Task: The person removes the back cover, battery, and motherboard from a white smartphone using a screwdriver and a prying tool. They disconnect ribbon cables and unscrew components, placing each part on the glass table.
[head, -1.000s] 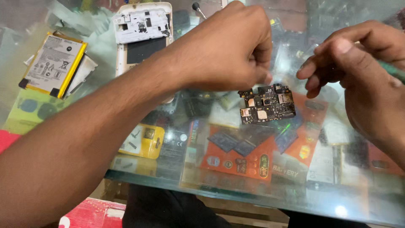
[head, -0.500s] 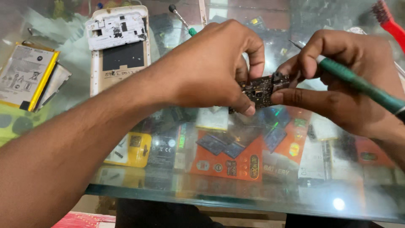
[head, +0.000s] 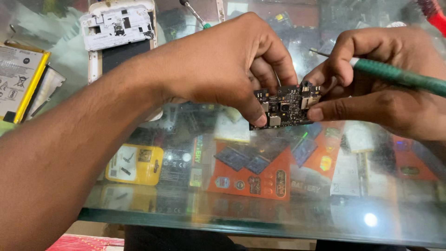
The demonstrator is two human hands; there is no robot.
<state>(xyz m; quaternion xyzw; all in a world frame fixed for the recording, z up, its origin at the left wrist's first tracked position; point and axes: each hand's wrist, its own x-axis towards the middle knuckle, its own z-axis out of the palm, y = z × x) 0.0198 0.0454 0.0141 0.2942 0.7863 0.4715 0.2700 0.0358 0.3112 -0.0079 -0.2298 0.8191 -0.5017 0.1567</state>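
A small black phone circuit board [head: 287,106] is held up above the glass counter between both hands. My left hand [head: 223,65] pinches its left edge with thumb and fingers. My right hand [head: 371,83] pinches the board's right edge and also holds a green-handled screwdriver [head: 395,76] whose metal tip points left past the board. An opened white phone [head: 118,35] with its back off lies at the far left of the counter.
A flat battery with a yellow edge [head: 21,79] lies at the far left. A second screwdriver [head: 195,14] lies at the back. A red brush [head: 434,14] sits at the top right. Under the glass counter top [head: 232,218] lie orange and yellow packets.
The board lay on the glass a second ago; both hands have since picked it up and now hold it closer to the camera. The right hand has taken hold of the green screwdriver.
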